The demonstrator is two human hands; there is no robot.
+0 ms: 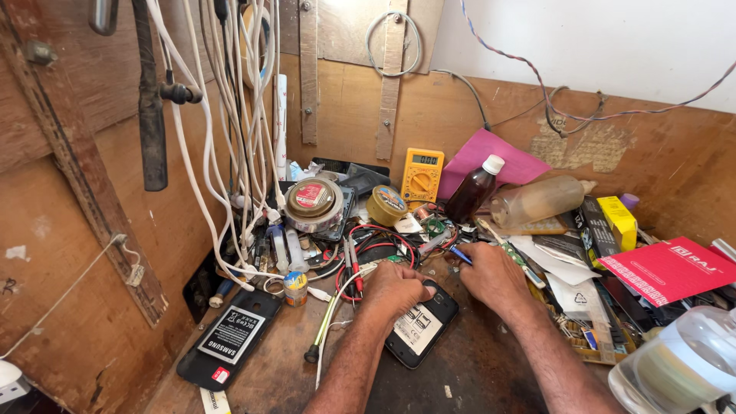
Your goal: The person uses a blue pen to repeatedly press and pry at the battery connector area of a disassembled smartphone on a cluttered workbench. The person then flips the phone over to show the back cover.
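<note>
Black phone (421, 323), back open, lies low centre, long axis slanting up-right.
I see my left hand (393, 290) clamped on its upper end; right hand (493, 274), just beside, pinches a blue-tipped tool (461, 255).

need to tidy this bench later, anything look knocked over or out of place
Yes. A clear plastic bottle lies on its side at the back, next to the upright dark bottle. Two phones lie back-off: one under the left hand, another at the left. The right hand sits amid scattered papers and parts.
</note>
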